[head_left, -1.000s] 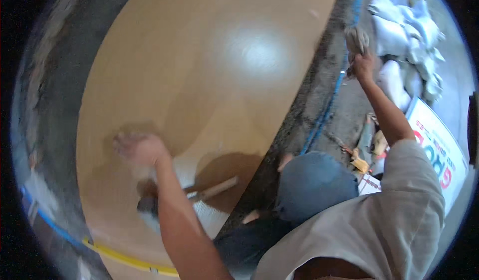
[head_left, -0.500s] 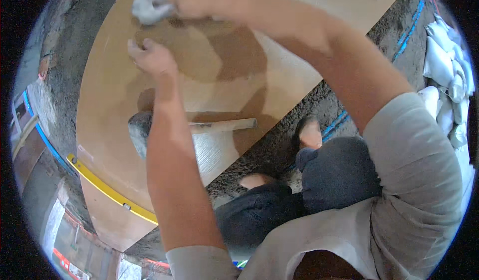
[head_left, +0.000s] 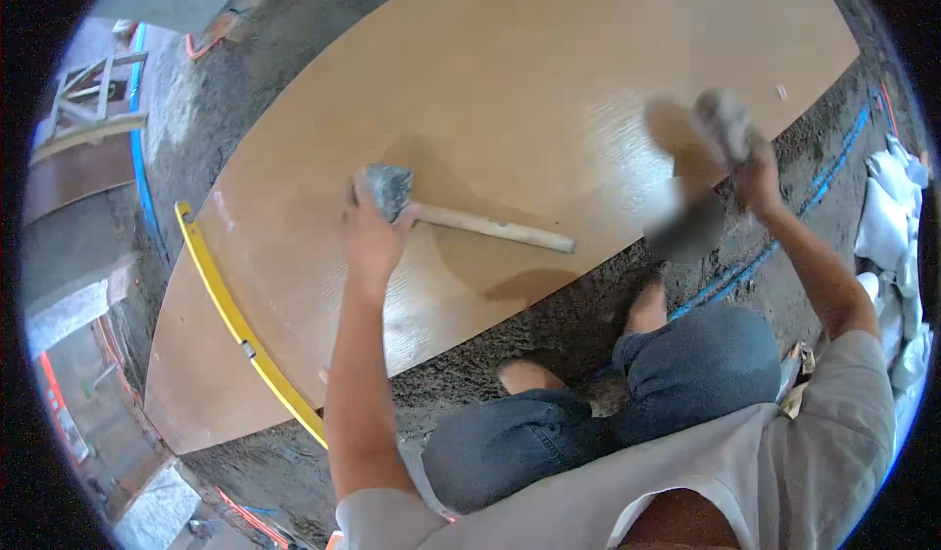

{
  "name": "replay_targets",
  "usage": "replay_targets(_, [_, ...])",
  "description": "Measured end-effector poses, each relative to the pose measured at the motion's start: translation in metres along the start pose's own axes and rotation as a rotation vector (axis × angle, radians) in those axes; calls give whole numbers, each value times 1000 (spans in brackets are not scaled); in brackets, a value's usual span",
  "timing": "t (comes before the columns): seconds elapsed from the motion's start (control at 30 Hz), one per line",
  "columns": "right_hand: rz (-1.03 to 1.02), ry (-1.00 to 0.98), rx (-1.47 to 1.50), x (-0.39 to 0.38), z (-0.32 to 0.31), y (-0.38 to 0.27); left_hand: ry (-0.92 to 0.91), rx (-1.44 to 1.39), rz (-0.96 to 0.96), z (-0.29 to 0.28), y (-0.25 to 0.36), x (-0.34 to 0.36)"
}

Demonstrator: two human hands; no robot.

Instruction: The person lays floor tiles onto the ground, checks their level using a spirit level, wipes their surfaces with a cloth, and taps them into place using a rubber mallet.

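My left hand (head_left: 372,241) is closed around the dusty grey head of a mallet (head_left: 495,228), with fingers on one side and the thumb on the other. Its pale wooden handle points right above a large tan panel (head_left: 510,89); whether the mallet touches the panel I cannot tell. Over the panel's right part, my right hand (head_left: 760,179) grips a crumpled grey-white rag (head_left: 723,124), which is smeared by motion. A dark shadow falls on the panel beside the rag.
A yellow spirit level (head_left: 221,300) lies across the panel's left end. Rough grey mortar (head_left: 470,378) surrounds the panel, under my bare feet. Blue tubing (head_left: 838,168) runs along the right, near piled white sacks (head_left: 887,212). A wooden frame (head_left: 93,109) stands far left.
My right hand has swung from the panel's far left to its right side with the rag. My left hand, open before, has come onto the mallet's head. The view has shifted.
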State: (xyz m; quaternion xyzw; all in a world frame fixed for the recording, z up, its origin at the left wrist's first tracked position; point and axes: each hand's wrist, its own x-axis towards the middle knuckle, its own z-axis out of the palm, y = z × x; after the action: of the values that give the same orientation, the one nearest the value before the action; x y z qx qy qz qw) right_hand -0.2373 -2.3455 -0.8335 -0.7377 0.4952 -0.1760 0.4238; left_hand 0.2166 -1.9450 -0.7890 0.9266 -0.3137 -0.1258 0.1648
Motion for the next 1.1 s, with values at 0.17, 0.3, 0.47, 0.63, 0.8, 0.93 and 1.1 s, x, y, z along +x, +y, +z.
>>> replay_targets(0.17, [21, 163, -463, 128, 48, -9, -28, 49, 158, -9, -25, 9])
replay_targets(0.3, [-379, 90, -1142, 132, 188, -64, -242, 47, 391, -37, -36, 28])
replay_targets(0.47, [-801, -194, -818, 94, 330, -180, -398, 302, 364, -47, -21, 43])
replay_targets(0.63, [-1044, -434, -877, 10, 334, -190, -320, 460, 426, -40, -31, 37])
replay_targets(0.8, [-1080, -1006, -711, -90, 224, -93, -158, 424, 619, -27, -57, 32])
replay_targets(0.93, [-943, -1063, -713, -77, 104, -42, -274, 200, 249, -22, -49, 33])
replay_targets(1.1, [-737, -86, -760, 67, 70, -4, -187, 633, 619, -43, -35, 8])
